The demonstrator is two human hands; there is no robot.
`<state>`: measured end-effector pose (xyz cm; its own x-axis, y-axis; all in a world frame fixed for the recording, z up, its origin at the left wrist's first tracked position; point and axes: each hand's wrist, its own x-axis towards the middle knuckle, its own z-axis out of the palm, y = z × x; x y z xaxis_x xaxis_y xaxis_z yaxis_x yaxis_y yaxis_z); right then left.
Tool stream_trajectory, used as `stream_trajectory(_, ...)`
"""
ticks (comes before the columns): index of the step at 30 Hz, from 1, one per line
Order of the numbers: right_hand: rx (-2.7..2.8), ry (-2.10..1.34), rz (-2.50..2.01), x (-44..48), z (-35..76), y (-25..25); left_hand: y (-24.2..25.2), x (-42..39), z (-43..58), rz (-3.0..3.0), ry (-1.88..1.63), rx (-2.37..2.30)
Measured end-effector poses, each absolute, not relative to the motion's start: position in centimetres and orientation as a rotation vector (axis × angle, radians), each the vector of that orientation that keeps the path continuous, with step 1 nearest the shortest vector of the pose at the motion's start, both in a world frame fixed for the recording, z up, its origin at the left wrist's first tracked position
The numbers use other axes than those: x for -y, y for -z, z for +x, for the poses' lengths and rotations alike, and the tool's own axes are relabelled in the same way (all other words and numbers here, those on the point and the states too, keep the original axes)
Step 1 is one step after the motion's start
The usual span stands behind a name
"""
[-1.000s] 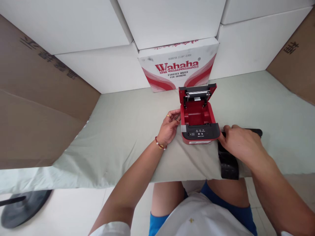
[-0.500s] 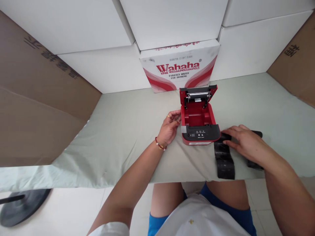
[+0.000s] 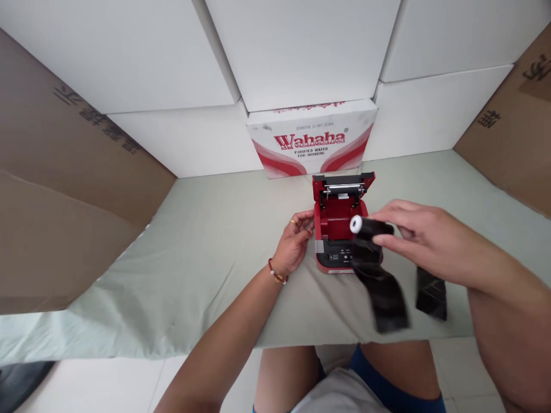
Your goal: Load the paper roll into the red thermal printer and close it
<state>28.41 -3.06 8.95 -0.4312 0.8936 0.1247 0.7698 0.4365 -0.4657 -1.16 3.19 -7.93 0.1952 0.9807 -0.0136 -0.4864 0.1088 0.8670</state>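
White boxes (image 3: 129, 46) are lining the back of a tabletop (image 3: 215, 229) covered in pale green cloth, while a brown box (image 3: 64, 229) at left and a brown box (image 3: 512, 137) at right are showing dark Chinese characters. Against the white wall of boxes, a carton (image 3: 310, 126) is displaying "Wahaha" in red with a registered mark, above "PURIFIED WATER FOR DRINKING"; a printed code over the name is blurring. In front of it, a red-and-black printer (image 3: 331, 228) is standing with its lid raised, its white panel markings and pale front label proving too small to read.

The two hands are working apart. The left hand (image 3: 294, 244) is touching the printer's left side, as it was half a second ago; whether it is gripping cannot be told. The right hand (image 3: 415, 232) is pinching a black roll (image 3: 365, 227) with a white core, now hanging over the printer's right front part after lying beside it earlier. Its loose strip (image 3: 387, 307) is trailing down, and a black object (image 3: 431, 293) is lying to the right.
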Motion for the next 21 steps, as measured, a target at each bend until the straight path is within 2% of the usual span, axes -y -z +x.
stream_trajectory(6,2.562,-0.099,-2.029,0.0,19.6,-8.4,8.0,-3.1,-1.0,0.859,-1.233,-0.739)
stream_trajectory(13,2.619,0.067,-1.988,-1.7,17.6,-7.1,8.2,-2.9,-0.9,0.907,-1.231,-0.748)
stream_trajectory(18,2.586,-0.133,-2.004,-3.1,18.2,-6.1,8.4,-3.0,-0.6,0.931,-1.242,-0.755)
stream_trajectory(21,2.562,-0.207,-2.006,-3.4,18.3,-5.7,7.9,-2.2,-0.6,1.084,-1.344,-0.952)
